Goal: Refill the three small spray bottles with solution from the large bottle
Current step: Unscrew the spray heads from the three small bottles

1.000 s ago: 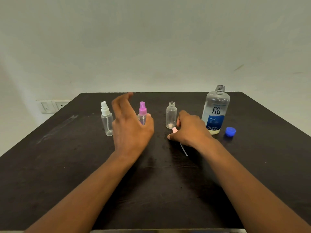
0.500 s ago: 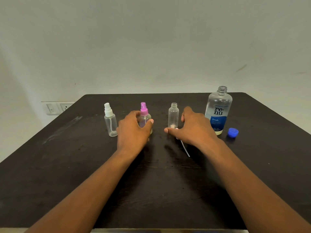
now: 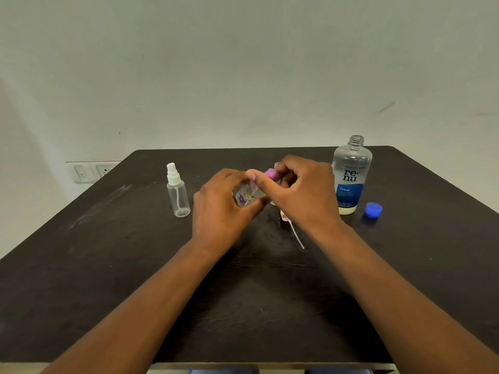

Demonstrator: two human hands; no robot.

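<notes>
A: Purple spray cap, pinched in the fingers of the right hand!

B: And the left hand is wrapped round the clear body of that purple-capped spray bottle, tilted and lifted off the dark counter.

A: Just behind the right hand, an uncapped small bottle is mostly hidden. Below the hand a pink spray head lies on the counter, its dip tube trailing toward us.

B: Out left, the white-capped spray bottle stands upright, apart from the hands.

A: Out right, the large renu bottle stands open, its blue cap on the counter just beside it.

B: Wall switches at far left.
</notes>
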